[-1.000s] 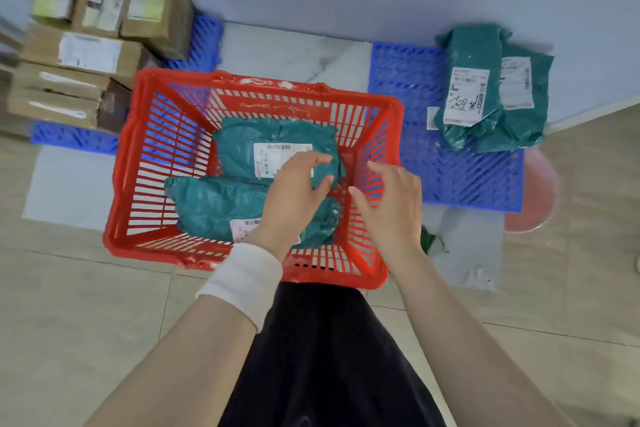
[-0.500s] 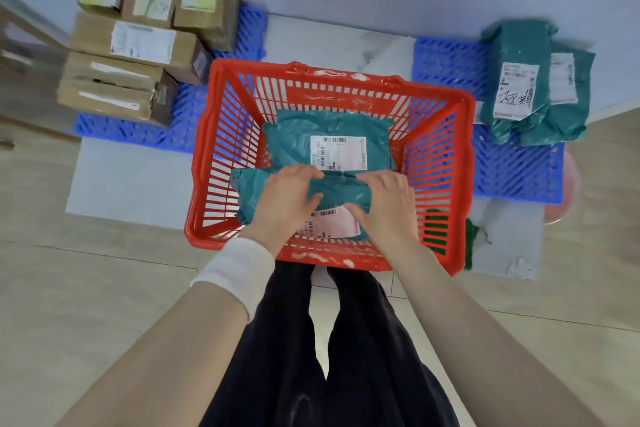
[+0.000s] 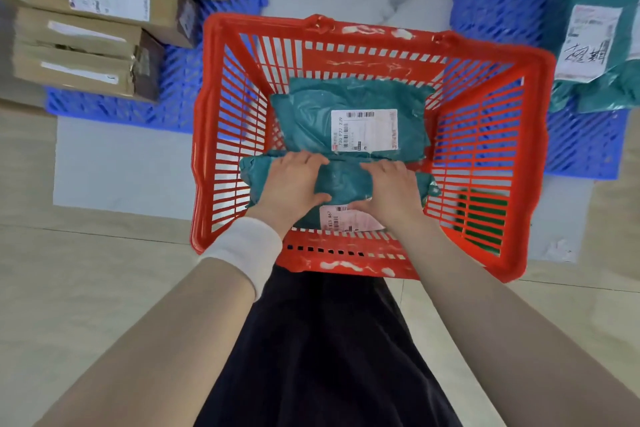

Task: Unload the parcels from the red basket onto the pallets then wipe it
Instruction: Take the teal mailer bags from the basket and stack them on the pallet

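The red basket [image 3: 530, 163] stands on the floor in front of me with two teal parcels inside. The near teal parcel [image 3: 343, 180] lies across the basket's front; my left hand [image 3: 292, 185] and my right hand [image 3: 394, 189] both clasp it from above, fingers curled over its far edge. Its white label shows below my hands. The far teal parcel [image 3: 311, 114], with a white barcode label, lies flat behind it. A blue pallet [image 3: 498, 7] on the right carries more teal parcels [image 3: 588, 38]. A blue pallet [image 3: 176, 80] on the left holds cardboard boxes [image 3: 86, 24].
A green cloth [image 3: 481, 215] shows through the basket's right wall, on the floor beside it. A pale marble slab [image 3: 114, 163] lies under the pallets and basket. Beige tiles cover the floor near me. My dark-trousered legs are below the basket.
My hands dropped from above the basket onto the near teal parcel and closed on it. The camera has shifted so the basket sits more central and closer.
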